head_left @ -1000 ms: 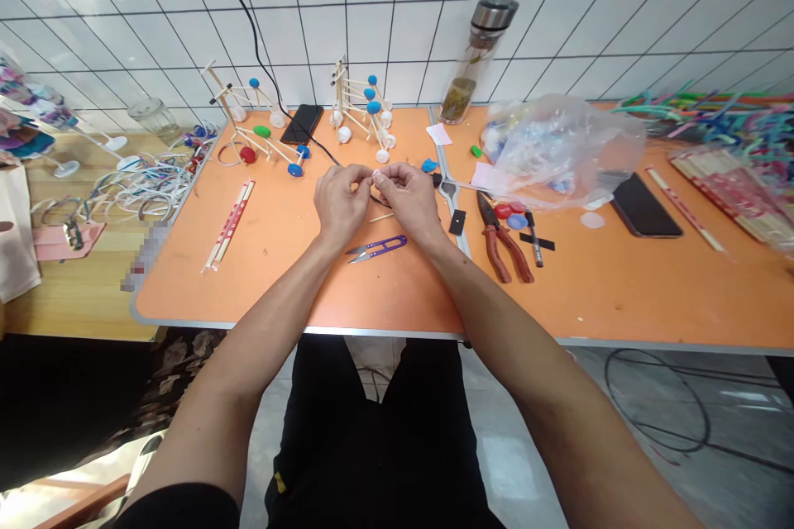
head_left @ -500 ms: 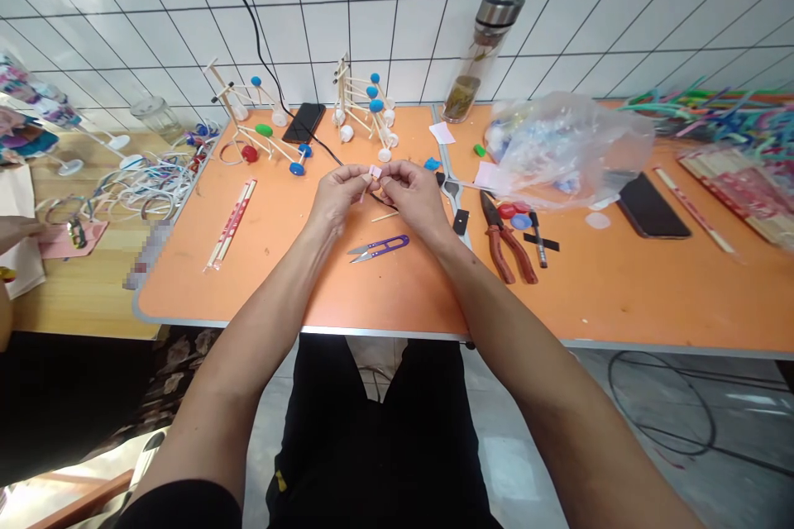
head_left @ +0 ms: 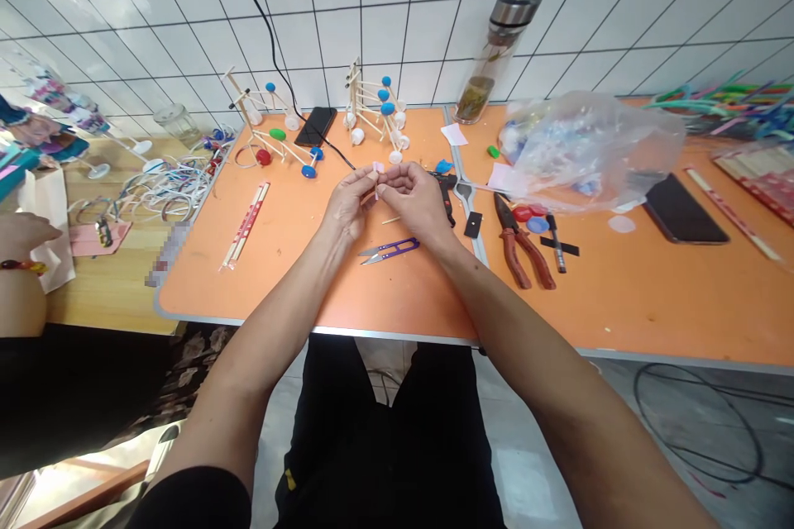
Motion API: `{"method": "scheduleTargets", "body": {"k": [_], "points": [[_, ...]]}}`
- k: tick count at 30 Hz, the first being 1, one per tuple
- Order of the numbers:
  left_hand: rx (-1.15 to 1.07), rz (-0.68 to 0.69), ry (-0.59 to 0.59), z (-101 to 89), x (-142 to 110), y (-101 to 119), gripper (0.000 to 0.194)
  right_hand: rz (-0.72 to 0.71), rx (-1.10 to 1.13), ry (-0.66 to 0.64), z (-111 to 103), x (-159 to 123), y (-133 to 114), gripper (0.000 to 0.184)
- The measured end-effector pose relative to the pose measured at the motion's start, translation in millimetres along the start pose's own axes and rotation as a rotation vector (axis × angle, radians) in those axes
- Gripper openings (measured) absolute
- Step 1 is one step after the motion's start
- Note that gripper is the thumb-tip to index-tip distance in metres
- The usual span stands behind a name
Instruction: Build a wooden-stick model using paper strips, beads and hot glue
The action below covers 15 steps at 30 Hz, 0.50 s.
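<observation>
My left hand [head_left: 348,205] and my right hand [head_left: 414,200] meet over the orange table, fingertips nearly together. Both pinch a small pale pink strip [head_left: 378,169], which looks like paper; its lower part is hidden by the fingers. Purple thread snips [head_left: 390,250] lie just below the hands. A thin wooden stick [head_left: 390,220] shows partly beside my right hand. Behind my right wrist sits a black tool, probably a glue gun [head_left: 447,197], mostly covered. Beyond the hands stand two stick frames [head_left: 367,103] with blue and white caps.
Red-handled pliers [head_left: 524,252], a black marker [head_left: 557,244] and a phone [head_left: 686,211] lie to the right. A clear plastic bag [head_left: 595,149] and a glass bottle [head_left: 496,58] stand behind. Wrapped chopsticks [head_left: 246,223] rest at left. Another person's hand [head_left: 28,235] is at the left table.
The view has shifted slightly, so the table's things appear farther right. The pink strip is turned and now shows narrower between my fingers. The other person's hand shows more at left.
</observation>
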<state>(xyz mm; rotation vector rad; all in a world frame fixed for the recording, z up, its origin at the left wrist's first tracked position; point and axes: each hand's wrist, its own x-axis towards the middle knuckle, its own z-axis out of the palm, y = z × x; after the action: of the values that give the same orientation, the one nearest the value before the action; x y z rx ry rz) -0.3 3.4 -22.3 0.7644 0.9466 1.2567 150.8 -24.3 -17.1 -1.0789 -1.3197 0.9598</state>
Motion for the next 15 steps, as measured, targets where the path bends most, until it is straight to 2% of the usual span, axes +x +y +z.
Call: {"method": "scheduleTargets", "body": {"k": [7, 15], "points": [[-0.038, -0.043, 0.017, 4.7, -1.8, -6.3, 0.018, 0.011, 0.016, 0.058, 9.8, -0.8, 4.9, 0.032], [-0.099, -0.084, 0.040, 9.1, -7.2, -7.3, 0.015, 0.007, -0.004, 0.064, 6.4, 0.5, 7.1, 0.010]]}}
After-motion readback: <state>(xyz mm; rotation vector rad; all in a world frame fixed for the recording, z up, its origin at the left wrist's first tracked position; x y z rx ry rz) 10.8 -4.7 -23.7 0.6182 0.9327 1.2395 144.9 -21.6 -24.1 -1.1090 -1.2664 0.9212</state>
